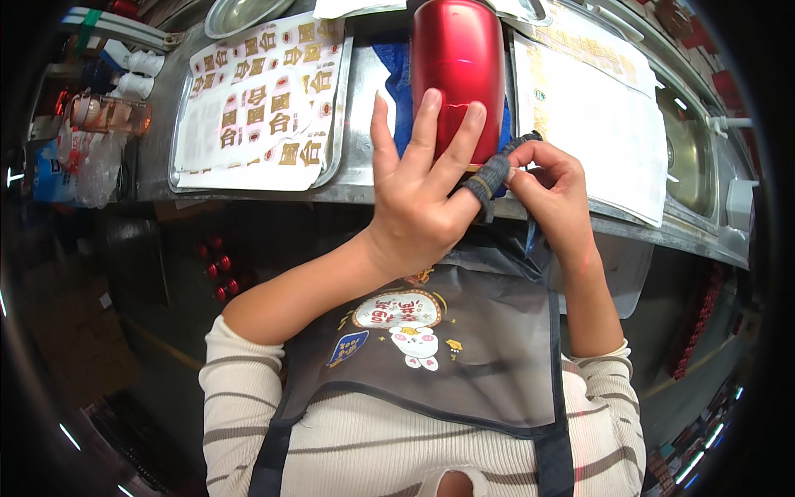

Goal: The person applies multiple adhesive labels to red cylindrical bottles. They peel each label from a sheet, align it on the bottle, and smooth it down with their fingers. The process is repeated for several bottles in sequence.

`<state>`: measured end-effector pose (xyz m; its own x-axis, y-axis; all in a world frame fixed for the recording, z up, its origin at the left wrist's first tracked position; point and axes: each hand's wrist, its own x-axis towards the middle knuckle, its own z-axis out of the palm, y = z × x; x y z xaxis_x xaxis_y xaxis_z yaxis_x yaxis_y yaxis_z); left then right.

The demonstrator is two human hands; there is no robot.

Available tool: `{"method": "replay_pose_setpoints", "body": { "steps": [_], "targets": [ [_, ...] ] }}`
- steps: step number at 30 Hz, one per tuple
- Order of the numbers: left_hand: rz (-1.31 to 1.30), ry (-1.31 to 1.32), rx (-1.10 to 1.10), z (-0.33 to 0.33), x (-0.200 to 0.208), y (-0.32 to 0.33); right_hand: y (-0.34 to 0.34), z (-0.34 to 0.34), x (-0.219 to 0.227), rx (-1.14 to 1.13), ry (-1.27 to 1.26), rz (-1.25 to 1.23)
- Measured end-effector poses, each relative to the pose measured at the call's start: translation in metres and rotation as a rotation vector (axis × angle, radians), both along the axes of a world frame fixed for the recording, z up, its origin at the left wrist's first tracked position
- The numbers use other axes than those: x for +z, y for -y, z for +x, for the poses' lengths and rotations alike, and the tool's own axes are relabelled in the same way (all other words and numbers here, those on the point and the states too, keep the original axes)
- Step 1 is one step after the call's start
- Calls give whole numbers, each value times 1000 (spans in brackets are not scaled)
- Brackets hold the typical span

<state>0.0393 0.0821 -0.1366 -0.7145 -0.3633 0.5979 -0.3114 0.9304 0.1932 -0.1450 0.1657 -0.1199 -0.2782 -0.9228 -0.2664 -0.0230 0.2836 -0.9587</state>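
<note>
My left hand (420,199) is spread, back up, over the near part of a shiny red metal cylinder (455,58). Whether its fingertips touch the red surface I cannot tell. Dark grey ribbed cloth (490,176) wraps one finger of this hand on the right side, and its end hangs down. My right hand (553,186) is closed, thumb and forefinger pinching the grey cloth near that finger's tip. Beneath the cylinder, a blue cloth (399,70) shows at its left.
Left of the cylinder lies a metal tray (335,157) with gold-printed paper sheets (269,99). White sheets (592,132) lie to the right, beside a metal basin (691,157). The steel table's front edge (356,195) runs before me. Bottles and bags (99,166) stand far left.
</note>
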Motion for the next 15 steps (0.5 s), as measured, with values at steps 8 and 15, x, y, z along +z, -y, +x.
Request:
{"method": "replay_pose_setpoints", "body": {
  "steps": [8, 15],
  "targets": [
    [359, -221, 71, 22, -22, 12, -2, 4, 7, 10, -38, 9],
    [404, -133, 63, 54, -40, -5, -11, 9, 30, 9, -29, -41]
  ]
}}
